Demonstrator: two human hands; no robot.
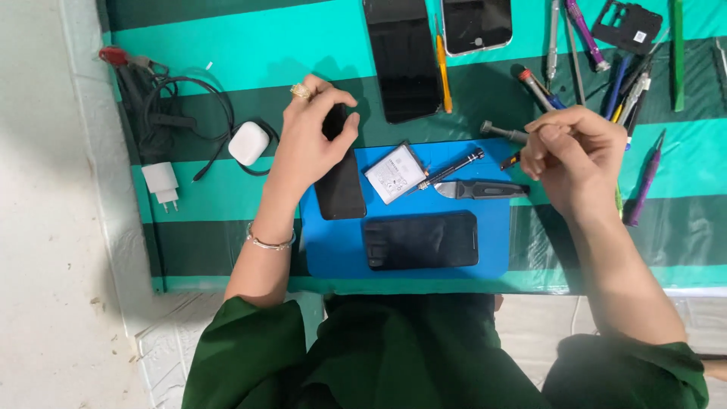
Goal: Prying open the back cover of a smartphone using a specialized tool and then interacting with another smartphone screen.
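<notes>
White labelled battery (394,173) lies beside left hand (309,140) on blue mat (496,250).

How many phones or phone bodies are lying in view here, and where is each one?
4. One upright phone under the left hand, one lying phone on the blue mat, two at the top: dark phone and white-framed phone. More may be outside view.

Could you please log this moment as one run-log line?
left hand: grips black phone | right hand: holds screwdriver | blue mat: battery, knife
</notes>
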